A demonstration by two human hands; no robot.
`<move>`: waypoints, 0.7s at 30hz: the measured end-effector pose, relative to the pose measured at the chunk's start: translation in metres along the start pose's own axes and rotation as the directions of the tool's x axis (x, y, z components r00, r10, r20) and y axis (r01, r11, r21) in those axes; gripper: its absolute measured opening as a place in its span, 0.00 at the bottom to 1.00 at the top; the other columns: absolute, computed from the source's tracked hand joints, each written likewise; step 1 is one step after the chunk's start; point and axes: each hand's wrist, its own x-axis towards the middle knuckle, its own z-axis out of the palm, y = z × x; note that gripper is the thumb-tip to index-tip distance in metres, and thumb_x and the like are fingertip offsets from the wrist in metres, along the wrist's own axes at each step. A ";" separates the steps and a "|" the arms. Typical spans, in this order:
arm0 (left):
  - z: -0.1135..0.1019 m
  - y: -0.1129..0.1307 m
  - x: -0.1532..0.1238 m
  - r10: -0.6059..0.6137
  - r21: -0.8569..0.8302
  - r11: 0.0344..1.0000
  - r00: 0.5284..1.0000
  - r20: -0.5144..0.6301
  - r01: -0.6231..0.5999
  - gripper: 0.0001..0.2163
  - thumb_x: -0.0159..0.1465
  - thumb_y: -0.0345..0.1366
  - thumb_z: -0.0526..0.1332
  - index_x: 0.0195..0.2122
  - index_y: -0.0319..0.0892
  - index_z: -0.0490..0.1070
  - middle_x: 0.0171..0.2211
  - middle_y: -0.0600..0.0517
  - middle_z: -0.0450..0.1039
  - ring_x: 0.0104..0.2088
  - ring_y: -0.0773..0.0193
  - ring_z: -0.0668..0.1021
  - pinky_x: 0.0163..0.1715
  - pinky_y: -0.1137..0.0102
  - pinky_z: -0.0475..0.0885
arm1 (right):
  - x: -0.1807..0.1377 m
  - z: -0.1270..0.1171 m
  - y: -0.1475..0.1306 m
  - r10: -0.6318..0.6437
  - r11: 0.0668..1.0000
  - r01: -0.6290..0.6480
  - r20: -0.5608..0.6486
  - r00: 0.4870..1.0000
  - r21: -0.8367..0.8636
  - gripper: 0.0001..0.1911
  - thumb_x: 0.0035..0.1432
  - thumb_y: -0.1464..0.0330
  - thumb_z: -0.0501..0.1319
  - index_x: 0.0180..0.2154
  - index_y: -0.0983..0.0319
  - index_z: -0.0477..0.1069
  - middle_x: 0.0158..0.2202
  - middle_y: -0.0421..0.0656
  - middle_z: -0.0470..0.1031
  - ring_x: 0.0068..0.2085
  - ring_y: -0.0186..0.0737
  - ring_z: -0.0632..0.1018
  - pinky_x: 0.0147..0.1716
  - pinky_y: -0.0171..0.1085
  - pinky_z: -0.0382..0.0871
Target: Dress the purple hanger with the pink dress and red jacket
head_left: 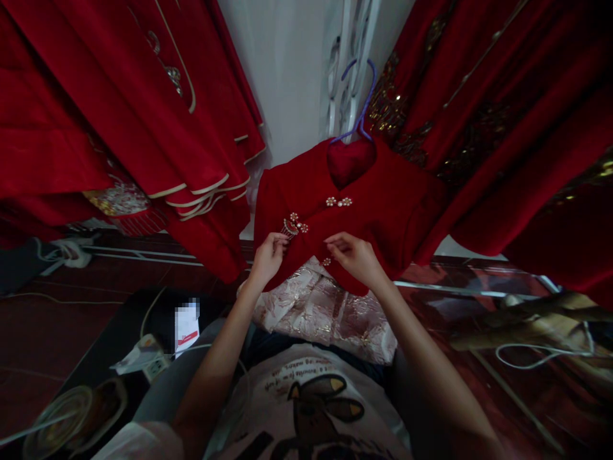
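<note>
Red robes hang close on both sides of a white wall, above a dark red floor, and only a narrow gap lies open between them. In that gap a jacket hangs upright on a purple hanger, collar up, front facing the camera. The left hand pinches its flap by a pearl clasp. The right hand pinches the lower edge beside a button.

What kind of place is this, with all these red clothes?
Probably a clothing shop or dressmaker's room: red embroidered robes hang on both sides, and a small red jacket with pearl clasps hangs on a purple hanger.
</note>
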 end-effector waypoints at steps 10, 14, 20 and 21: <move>0.008 -0.003 -0.035 -0.011 0.140 0.990 0.982 0.187 -0.016 0.12 0.53 0.28 0.66 0.37 0.42 0.68 0.31 0.54 0.74 0.27 0.70 0.76 0.28 0.74 0.74 | -0.017 0.031 0.028 0.043 0.919 -0.016 0.059 0.997 -0.394 0.15 0.49 0.71 0.62 0.40 0.60 0.62 0.41 0.45 0.68 0.36 0.39 0.73 0.33 0.36 0.67; 0.023 -0.001 -0.038 0.028 0.169 0.984 0.990 0.141 -0.052 0.12 0.53 0.27 0.65 0.37 0.42 0.67 0.31 0.54 0.73 0.28 0.69 0.76 0.28 0.74 0.73 | -0.013 0.026 0.038 0.047 0.975 -0.016 0.132 0.990 -0.221 0.14 0.48 0.73 0.60 0.38 0.60 0.61 0.31 0.38 0.68 0.29 0.34 0.71 0.30 0.33 0.64; 0.045 0.005 -0.038 0.024 0.156 0.987 0.992 0.124 -0.044 0.11 0.52 0.27 0.67 0.35 0.42 0.67 0.30 0.55 0.72 0.27 0.70 0.75 0.27 0.75 0.72 | -0.012 0.000 0.028 0.077 0.997 -0.077 0.282 0.956 -0.012 0.11 0.47 0.70 0.62 0.35 0.60 0.64 0.29 0.36 0.69 0.30 0.32 0.71 0.30 0.31 0.63; 0.049 0.005 -0.039 0.012 0.154 0.988 0.994 0.110 -0.029 0.11 0.53 0.28 0.67 0.34 0.42 0.67 0.30 0.55 0.72 0.27 0.70 0.75 0.28 0.75 0.72 | -0.013 0.001 0.024 0.075 0.996 -0.086 0.283 0.956 0.027 0.11 0.47 0.70 0.62 0.35 0.60 0.65 0.30 0.37 0.70 0.30 0.32 0.71 0.30 0.31 0.64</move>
